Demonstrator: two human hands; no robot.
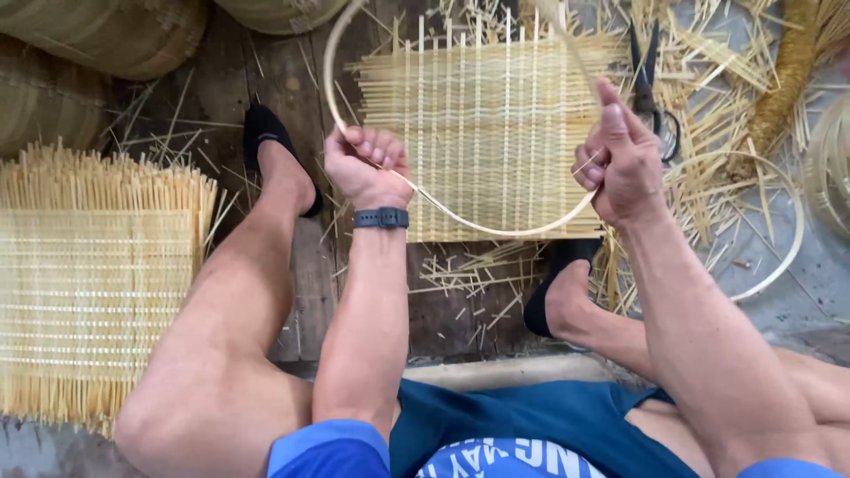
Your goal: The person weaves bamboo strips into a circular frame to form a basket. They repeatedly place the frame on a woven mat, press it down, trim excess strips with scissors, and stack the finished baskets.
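Note:
My left hand (365, 164) is closed around a thin bamboo hoop (460, 221) on its left side, with a dark watch on the wrist. My right hand (620, 155) pinches the same hoop on its right side, thumb pointing up. The pale hoop hangs in a loop above a square woven bamboo mat (482, 124) that lies on the floor between my feet. The top of the hoop runs out of view at the upper edge.
A second woven mat (88, 283) lies at the left. Black scissors (651, 88) rest among loose bamboo strips at the upper right, beside another hoop (779, 257). Finished baskets (97, 35) stand at the upper left. My feet wear dark shoes.

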